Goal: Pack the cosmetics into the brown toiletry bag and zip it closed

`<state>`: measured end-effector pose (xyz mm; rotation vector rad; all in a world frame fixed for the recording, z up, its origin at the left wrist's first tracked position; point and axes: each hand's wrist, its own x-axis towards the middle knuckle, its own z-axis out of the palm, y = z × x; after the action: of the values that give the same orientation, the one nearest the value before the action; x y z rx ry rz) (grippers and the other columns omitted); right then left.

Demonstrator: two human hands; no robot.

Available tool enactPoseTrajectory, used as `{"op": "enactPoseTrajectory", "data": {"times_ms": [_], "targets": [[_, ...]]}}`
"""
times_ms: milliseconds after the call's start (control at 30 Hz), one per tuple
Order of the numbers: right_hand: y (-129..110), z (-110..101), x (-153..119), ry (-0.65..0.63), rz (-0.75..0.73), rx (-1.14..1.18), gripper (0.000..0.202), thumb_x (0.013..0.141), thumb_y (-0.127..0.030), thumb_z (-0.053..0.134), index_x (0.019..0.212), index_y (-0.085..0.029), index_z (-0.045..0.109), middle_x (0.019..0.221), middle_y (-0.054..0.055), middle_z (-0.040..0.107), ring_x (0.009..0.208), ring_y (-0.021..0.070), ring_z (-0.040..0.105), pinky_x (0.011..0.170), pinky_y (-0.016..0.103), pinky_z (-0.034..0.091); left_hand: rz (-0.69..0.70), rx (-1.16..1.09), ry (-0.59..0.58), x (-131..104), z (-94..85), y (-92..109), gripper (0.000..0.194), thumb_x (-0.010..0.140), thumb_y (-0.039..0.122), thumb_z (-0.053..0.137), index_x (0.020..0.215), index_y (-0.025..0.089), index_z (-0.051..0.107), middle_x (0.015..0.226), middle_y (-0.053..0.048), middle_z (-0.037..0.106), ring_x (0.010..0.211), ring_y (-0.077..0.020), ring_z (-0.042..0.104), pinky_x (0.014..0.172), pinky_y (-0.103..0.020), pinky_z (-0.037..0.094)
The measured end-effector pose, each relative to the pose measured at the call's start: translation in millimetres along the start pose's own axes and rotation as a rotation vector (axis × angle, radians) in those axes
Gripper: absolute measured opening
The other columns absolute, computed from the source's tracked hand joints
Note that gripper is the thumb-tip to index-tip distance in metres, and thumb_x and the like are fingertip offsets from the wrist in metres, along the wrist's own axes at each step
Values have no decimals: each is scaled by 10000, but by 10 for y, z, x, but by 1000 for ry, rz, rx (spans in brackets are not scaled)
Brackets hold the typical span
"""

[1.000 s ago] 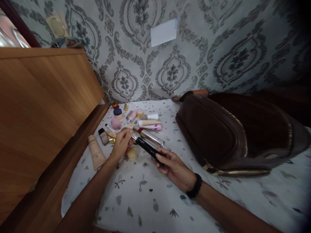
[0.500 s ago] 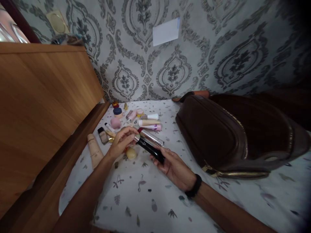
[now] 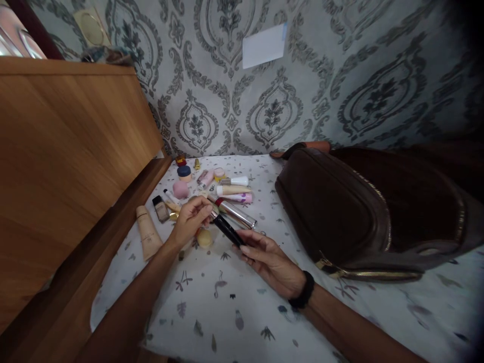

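Observation:
My left hand [image 3: 193,219] pinches the silvery upper end of a slim black cosmetic tube [image 3: 227,230]. Around its lower end, the fingers of my right hand [image 3: 270,259] are closed. The tube slants down to the right above the cloth, and I cannot make out its exact kind. Just behind it lies a silver tube with a red band [image 3: 238,213]. A round yellowish pot [image 3: 204,238] sits below my left fingers. To the left of that hand are a small bottle with a black cap [image 3: 161,208] and a beige squeeze tube [image 3: 148,233].
A large brown bag [image 3: 333,212] with zips stands at the right. Toward the wall lie a pink sponge [image 3: 180,189], a blue-lidded jar [image 3: 184,174], a white-handled brush [image 3: 236,181] and several tubes. Wooden furniture [image 3: 75,136] borders the left side of the patterned cloth [image 3: 215,312].
My right hand has shifted its fingers on the black tube, which now shows more of its lower end. The view has shifted slightly; my left hand stays at the silvery end.

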<state>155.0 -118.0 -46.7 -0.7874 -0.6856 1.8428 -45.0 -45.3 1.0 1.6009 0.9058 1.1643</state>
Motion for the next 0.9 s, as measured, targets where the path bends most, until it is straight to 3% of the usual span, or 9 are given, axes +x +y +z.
{"op": "enactPoseTrajectory", "data": {"times_ms": [233,500,733,900], "targets": [[4,19,-17,36,-36,-44,447,575,-220,891,981,-238,705,997,-10,652,834,104,589,730,223,469,-12,6,-7,-10,4,1,376,809,537,666,788,167,606,576,33,542,491,-78,482,457,-181,349],[-41,15,-18,13,18,36,425,628,-340,877,948,-187,643,794,6,663,691,103,615,618,213,452,7,5,-62,-46,-20,23,383,881,506,592,1053,173,672,650,23,515,474,-68,403,416,-194,280],[-48,29,-35,-5,26,39,465,620,-369,883,960,-178,630,762,26,693,663,108,618,610,216,446,16,123,-12,-20,31,21,338,883,502,582,859,167,607,618,45,467,515,-72,412,461,-181,312],[-40,24,-37,4,38,22,486,641,-453,855,966,-183,616,750,53,712,635,129,628,586,229,441,32,98,-66,-29,25,49,289,900,461,572,925,177,617,639,42,483,531,-78,419,500,-190,353]]}}
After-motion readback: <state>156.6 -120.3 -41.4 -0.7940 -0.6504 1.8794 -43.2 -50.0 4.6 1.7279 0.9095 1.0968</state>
